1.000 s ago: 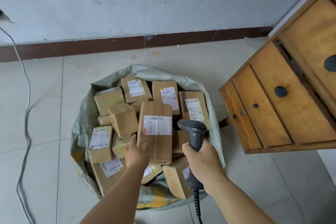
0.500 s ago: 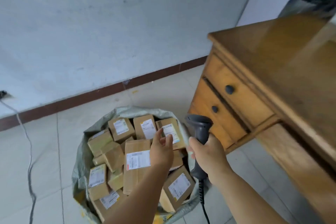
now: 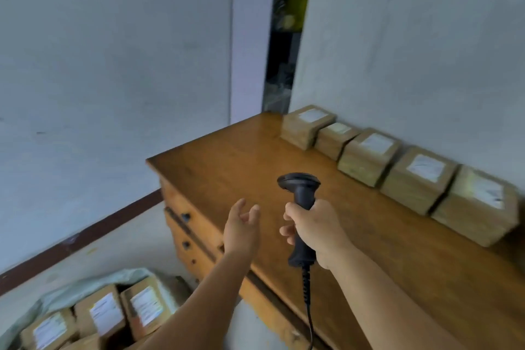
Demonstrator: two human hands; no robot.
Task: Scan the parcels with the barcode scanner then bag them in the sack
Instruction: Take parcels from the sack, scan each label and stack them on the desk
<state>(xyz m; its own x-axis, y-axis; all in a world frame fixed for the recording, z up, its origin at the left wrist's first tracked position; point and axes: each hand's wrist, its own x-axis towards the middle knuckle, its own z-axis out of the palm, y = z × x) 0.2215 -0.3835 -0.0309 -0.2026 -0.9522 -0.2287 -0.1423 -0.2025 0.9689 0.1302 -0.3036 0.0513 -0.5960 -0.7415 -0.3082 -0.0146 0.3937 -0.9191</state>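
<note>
Five parcels [image 3: 366, 155] sit in a row along the back edge of the wooden desk [image 3: 233, 162], against the wall, each with a white label facing up. They look like small taped cardboard boxes, stiff-sided and probably light enough for one hand (a guess from their size beside the hands). The sensible hold is across the top with fingers on two opposite sides, keeping the label uncovered for scanning.

The left hand [image 3: 241, 229] hangs over the desk's front edge with fingers loosely spread, holding nothing and well short of the row. The right hand [image 3: 315, 231] is wrapped around the handle of the scanner [image 3: 301, 207], whose head points towards the boxes.

The sack [image 3: 85, 288] lies on the floor at lower left, cut off by the frame, with labelled boxes showing inside. Motion blur makes the labels unreadable, the scanner's window faces away, and its cable runs out of view below.
</note>
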